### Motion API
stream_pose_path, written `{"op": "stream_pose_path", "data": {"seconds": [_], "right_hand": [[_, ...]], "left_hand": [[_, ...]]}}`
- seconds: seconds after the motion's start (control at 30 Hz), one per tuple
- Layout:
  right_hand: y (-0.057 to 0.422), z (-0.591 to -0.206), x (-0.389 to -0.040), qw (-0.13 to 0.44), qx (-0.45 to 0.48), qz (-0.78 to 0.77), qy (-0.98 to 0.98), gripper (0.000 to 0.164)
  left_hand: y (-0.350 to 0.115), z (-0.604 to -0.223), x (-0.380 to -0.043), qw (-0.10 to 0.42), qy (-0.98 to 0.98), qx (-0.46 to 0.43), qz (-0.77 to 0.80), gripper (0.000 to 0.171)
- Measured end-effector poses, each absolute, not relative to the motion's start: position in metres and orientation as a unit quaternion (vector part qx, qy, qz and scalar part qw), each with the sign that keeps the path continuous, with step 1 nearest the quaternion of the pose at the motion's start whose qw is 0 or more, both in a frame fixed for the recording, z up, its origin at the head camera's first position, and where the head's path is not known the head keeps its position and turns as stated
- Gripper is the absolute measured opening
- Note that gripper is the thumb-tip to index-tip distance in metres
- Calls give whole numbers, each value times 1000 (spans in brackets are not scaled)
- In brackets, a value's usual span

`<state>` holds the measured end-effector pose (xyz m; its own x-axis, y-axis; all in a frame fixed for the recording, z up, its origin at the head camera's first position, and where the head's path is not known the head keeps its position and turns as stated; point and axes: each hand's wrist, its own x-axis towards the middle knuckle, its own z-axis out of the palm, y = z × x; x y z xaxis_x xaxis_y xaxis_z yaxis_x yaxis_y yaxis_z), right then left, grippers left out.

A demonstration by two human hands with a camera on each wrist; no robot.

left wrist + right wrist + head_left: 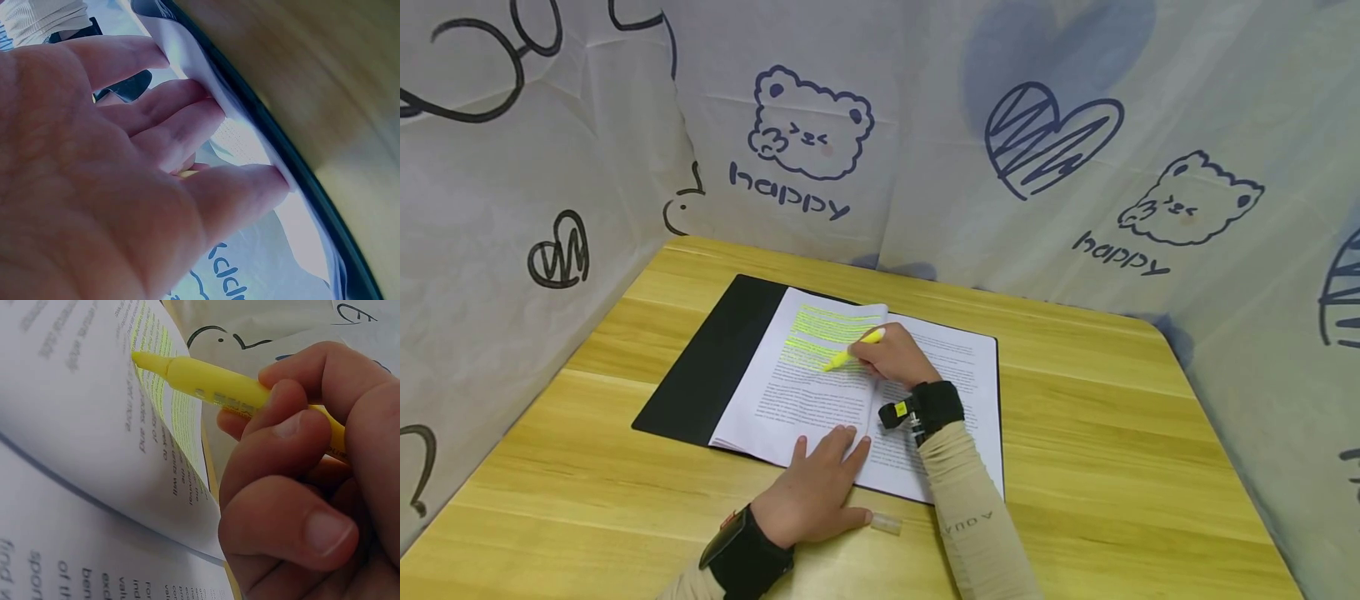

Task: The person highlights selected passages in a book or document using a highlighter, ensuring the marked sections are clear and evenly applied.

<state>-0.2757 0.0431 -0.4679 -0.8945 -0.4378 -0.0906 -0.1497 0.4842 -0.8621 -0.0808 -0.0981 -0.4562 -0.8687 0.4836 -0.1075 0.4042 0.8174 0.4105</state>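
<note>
My right hand (897, 354) grips a yellow highlighter (215, 384), its tip at the left page (812, 400) of printed text. Yellow marking covers the upper lines of that page. In the right wrist view, the fingers wrap the highlighter's barrel and its tip is close to the paper; contact is unclear there. My left hand (816, 492) rests with spread fingers on the lower edge of the pages, its thumb beside a small clear cap (886, 523) on the table. The left wrist view shows its fingertips (272, 178) on the paper's edge.
Under the pages lies an open black folder (700, 367), its bare cover at the left. The wooden table (1097, 450) extends around it. White cloth (925, 167) printed with bears and hearts hangs behind and at both sides. Each wrist wears a black strap (942, 404).
</note>
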Motion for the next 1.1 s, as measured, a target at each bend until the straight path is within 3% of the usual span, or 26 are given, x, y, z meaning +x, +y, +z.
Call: {"op": "stream_pose_path", "data": {"seconds": [1.1], "right_hand": [[49,-454,-275,156,-157,-443,869,31]], "left_hand": [[-97,-453,-80,110,949,231,186,84]]}}
